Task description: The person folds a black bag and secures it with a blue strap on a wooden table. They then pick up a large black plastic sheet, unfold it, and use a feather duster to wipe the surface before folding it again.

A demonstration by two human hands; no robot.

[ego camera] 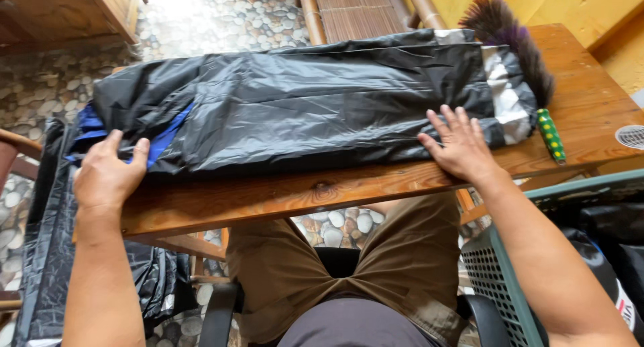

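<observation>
Left hand [107, 176], fingers together and thumb apart, laid flat on the left end of a folded black raincoat [302, 98], over its blue lining [164, 139], at the near left corner of the wooden table [268, 196]; right hand [459, 145], fingers spread wide, palm down on the raincoat's near edge towards its right end, heel of the hand on the bare wood by the table's near edge. The raincoat lies lengthwise across the table, from the left edge almost to the right, with grey and white panels [503, 98] at its right end. Just beyond that end, a feather duster [513, 45] with a green, yellow-dotted handle [551, 135] lies along the right part of the table. Under the near edge, the person's brown shorts [376, 266] and a chair; a green plastic basket [503, 280] to the right, a black plastic sheet [47, 253] hanging at the left over a pebble floor [221, 18]
</observation>
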